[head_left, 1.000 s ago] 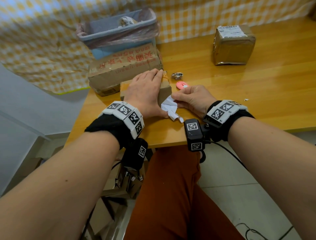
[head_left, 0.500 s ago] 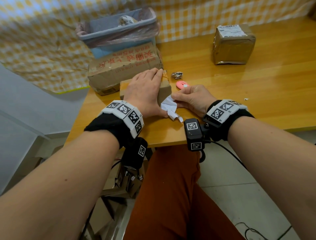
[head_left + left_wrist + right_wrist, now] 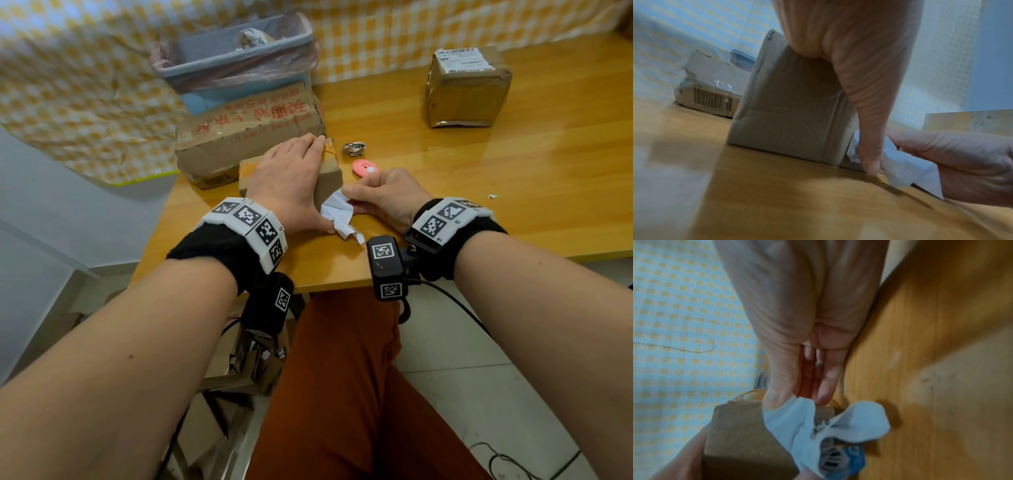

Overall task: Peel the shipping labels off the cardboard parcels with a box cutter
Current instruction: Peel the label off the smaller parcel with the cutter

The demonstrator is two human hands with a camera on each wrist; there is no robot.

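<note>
Right hand [image 3: 383,200] is pinching the half-peeled label [image 3: 337,214] between thumb and fingertips, rest of the fingers curled in. Left hand [image 3: 291,181] is flat on top of the small box [image 3: 329,178], fingers straight, thumb [image 3: 869,146] running down the near corner to pin it to the table [image 3: 479,192]. So one hand grasping, the other just pressing, not clenched.

The label hangs crumpled off the box's right-hand face, right in the gap between the two hands, and looks like it's stuck to the cardboard only at its inner edge. The right hand is the nearer one and sits to the right of the box, so I'd guess the pull has to go rightward and toward the body, away from the left thumb, while the left keeps the box from sliding along.

The pink cutter [image 3: 364,168] is lying just past the right hand's knuckles, not in use. A balled-up scrap [image 3: 354,148] sits a little farther out. Beyond the left fingertips there's a bigger flat box [image 3: 246,137] with red print and a bin [image 3: 236,65] behind it. Far off past the right hand is another parcel [image 3: 467,87] with its label on top, not yet peeled.
</note>
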